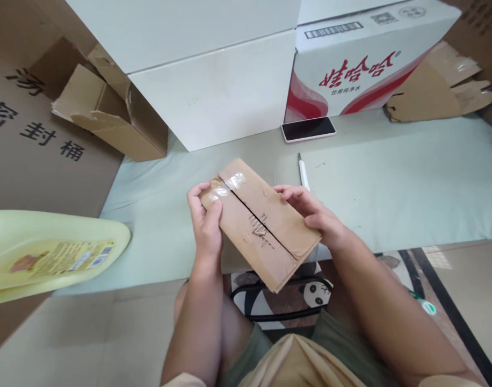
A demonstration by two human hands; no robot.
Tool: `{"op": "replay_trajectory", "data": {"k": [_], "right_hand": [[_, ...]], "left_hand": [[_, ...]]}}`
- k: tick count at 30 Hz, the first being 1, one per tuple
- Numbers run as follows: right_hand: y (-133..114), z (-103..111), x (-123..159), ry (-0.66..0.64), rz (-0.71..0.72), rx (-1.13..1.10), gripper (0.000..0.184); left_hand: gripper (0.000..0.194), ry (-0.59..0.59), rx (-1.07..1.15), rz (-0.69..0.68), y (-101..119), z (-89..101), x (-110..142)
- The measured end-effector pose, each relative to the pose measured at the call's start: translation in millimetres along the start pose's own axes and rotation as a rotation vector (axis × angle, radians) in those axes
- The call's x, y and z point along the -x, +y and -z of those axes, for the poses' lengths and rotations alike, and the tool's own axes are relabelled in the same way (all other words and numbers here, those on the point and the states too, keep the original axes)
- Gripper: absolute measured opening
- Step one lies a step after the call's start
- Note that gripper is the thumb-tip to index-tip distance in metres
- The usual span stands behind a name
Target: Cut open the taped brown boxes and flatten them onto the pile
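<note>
Between my hands, tilted above the front of the table, is a brown cardboard box (250,207) that looks flattened. A dark slit runs along its middle, with shiny clear tape across one end and a printed mark near the centre. My left hand (205,217) grips its left end, thumb on top and fingers around the edge. At the right side, my right hand (316,215) holds the other edge, its fingers partly behind the cardboard. Beyond my right hand, a white utility knife (303,171) lies on the table, its near end hidden by the hand.
A phone (308,129) lies before a white and red carton (351,80). Back left stands an open cardboard box (121,121); back right lies torn cardboard (431,94). A yellow bottle (60,252) juts in from the left over the pale green tablecloth (157,231).
</note>
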State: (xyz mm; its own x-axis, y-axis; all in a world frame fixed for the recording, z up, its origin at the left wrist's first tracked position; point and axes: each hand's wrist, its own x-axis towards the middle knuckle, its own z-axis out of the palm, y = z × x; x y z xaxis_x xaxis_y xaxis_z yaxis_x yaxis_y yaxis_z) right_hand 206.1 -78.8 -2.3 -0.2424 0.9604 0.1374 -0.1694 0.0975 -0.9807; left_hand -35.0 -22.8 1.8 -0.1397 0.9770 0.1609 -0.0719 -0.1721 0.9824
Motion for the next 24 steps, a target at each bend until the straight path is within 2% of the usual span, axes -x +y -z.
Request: {"op": "replay_trajectory", "data": {"k": [2, 4, 6, 7, 8, 11, 13, 15, 17, 19, 21, 24], "right_hand": [[5, 2, -4, 0.215, -0.007, 0.17, 0.037], [10, 8, -7, 0.494, -0.057, 0.491, 0.035], [13, 14, -9, 0.685, -0.15, 0.823, 0.036], [14, 17, -8, 0.713, -0.207, 0.955, 0.04], [15, 19, -7, 0.689, -0.27, 1.059, 0.043], [17, 21, -5, 0.464, -0.432, 1.23, 0.044], [17, 19, -6, 0.353, -0.465, 1.249, 0.037], [16, 15, -10, 0.341, -0.469, 1.208, 0.029], [12, 13, -15, 0.407, -0.469, 1.133, 0.021], [6, 11, -19, 0.535, -0.431, 1.039, 0.016], [-3, 10, -21, 0.678, -0.308, 0.913, 0.01], [-21, 4, -16, 0.835, 0.017, 0.786, 0.012]], "left_hand": [[0.045, 0.006, -0.008, -0.006, 1, 1.2, 0], [0.044, 0.008, -0.014, -0.01, 2, 2.3, 0], [0.043, 0.004, -0.021, -0.014, 1, 3.2, -1], [0.043, -0.001, -0.024, -0.015, 1, 3.7, -1], [0.044, -0.008, -0.028, -0.014, 0, 4.2, -1], [0.045, -0.019, -0.042, -0.019, -3, 5.1, -2], [0.044, -0.031, -0.06, -0.021, -5, 5.2, -3], [0.043, -0.047, -0.078, -0.028, -6, 4.8, -3], [0.044, -0.063, -0.092, -0.035, -8, 4.5, -3], [0.046, -0.082, -0.116, -0.049, -8, 4.6, -3], [0.047, -0.126, -0.156, -0.059, -8, 5.1, -2], [0.048, -0.212, -0.22, -0.07, -8, 6.0, 0]]}}
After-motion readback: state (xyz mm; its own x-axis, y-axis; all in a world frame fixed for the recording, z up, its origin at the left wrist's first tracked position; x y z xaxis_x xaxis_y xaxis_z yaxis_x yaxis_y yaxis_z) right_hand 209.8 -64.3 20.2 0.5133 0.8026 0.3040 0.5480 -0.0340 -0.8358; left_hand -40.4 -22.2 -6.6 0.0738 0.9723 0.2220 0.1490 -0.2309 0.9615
